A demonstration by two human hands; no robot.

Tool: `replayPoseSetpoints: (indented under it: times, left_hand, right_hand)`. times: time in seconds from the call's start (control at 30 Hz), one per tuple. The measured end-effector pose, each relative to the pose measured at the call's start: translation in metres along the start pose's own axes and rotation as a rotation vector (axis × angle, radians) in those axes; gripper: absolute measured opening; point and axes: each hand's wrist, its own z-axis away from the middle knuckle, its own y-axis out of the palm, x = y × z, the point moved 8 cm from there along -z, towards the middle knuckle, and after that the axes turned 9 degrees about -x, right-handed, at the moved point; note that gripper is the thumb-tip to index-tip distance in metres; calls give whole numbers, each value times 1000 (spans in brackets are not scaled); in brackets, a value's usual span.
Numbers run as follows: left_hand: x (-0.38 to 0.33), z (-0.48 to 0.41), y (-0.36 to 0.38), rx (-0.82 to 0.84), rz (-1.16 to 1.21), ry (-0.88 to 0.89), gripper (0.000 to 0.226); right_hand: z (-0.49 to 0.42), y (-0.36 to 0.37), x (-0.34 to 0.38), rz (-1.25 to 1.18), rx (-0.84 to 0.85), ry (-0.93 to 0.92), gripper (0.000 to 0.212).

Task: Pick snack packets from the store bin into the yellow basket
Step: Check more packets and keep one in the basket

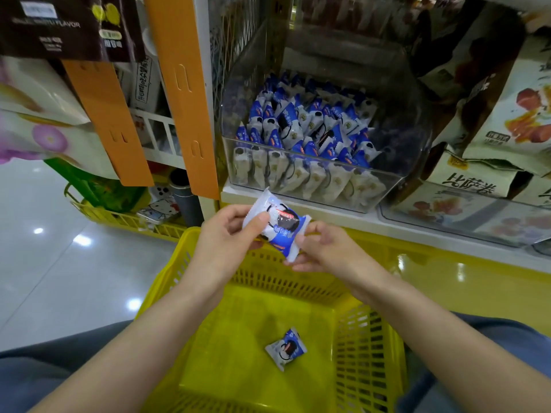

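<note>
I see a glossy pale floor left of the left hand, dotted with light spots. A white shelf stands just beyond the right hand, with orange strips hanging up-left of both.

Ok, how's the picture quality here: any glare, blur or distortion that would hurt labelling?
Head view: wide-angle distortion bows the orange strips and the yellow basket; bright glare spots sit on the floor and the yellow ledge; the hanging bags top left and the back of the clear bin are soft; the held packet and the packet in the basket are sharp enough to recognise.
</note>
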Motion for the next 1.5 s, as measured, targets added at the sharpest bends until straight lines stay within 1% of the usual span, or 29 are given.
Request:
replayPoseSetpoints:
  times: [0.03,0.1,0.13,0.17,0.2,0.23,0.27,0.33,0.4,0.43,0.5,0.57,0.63,0.77,0.83,0.93,1.0,1.03,1.1,1.17,1.2,1.23,1.3,1.33,1.4,1.47,1.5]
  left_hand:
    - [-1,0,-1,0,-23,24,7]
    - [-2,-1,0,12,-75,68,5]
    - [-2,-1,0,20,-101,88,6]
    - [-3,-2,1,32,-128,109,8]
    - [-4,-1,2,53,-159,133,8]
    - [-5,0,4,86,-197,158,8]
    - [-6,1,8,126,-232,181,6]
    - [-5,6,14,189,-248,204,6]
    - [-3,9,16,206,-188,173,9]
    - [-2,10,16,206,-150,147,14]
    - [-1,10,15,198,-98,122,18]
    - [-3,10,14,197,-83,137,14]
    - [-3,9,14,199,-112,164,16]
    - [-3,11,17,221,-176,202,21]
    - [-1,12,18,216,-188,191,25]
    - [2,12,22,226,-183,151,25]
    - [2,13,24,240,-165,132,22]
    - [1,14,25,241,-155,133,19]
    - [0,13,23,218,-159,147,5]
    - [1,11,17,138,-233,174,21]
    - [-1,10,14,98,-295,222,28]
    - [-6,12,12,79,-359,290,30]
    - [-10,18,18,132,-426,377,23]
    - [-8,20,21,179,-403,357,20]
    - [1,22,27,260,-318,250,24]
    - [6,20,27,262,-261,162,26]
    - [9,18,25,245,-212,105,24]
  right_hand:
    - [1,1,-3,118,15,-14,12]
    - [2,1,-4,361,-8,-118,50]
    - [3,0,0,435,-39,-181,68]
    - [5,-1,5,471,-61,-244,80]
    - [8,0,11,486,-76,-310,84]
    - [11,0,18,495,-86,-376,80]
    - [14,0,24,491,-97,-438,70]
    - [17,-1,32,427,-126,-510,38]
    - [17,-3,34,328,-144,-501,13]
    - [16,-4,32,268,-138,-470,8]
    - [13,-2,28,155,-108,-416,15]
    - [14,0,28,129,-97,-419,15]
    - [16,0,31,210,-123,-485,9]
    - [24,-3,40,354,-197,-641,6]
    - [30,-3,44,455,-232,-730,3]
    - [38,0,49,648,-265,-869,6]
    - [40,-1,51,710,-289,-913,6]
    - [39,-3,52,695,-296,-904,4]
    - [34,-10,52,576,-315,-823,3]
    - [26,-21,49,403,-348,-681,8]
    - [21,-26,46,311,-356,-599,9]
    - [16,-30,42,228,-356,-521,10]
    - [10,-32,33,111,-329,-382,10]
    - [8,-30,29,54,-301,-325,9]
    - [7,-22,23,-71,-213,-241,13]
    - [9,-14,25,-109,-127,-241,20]
    - [11,-11,28,-84,-103,-277,19]
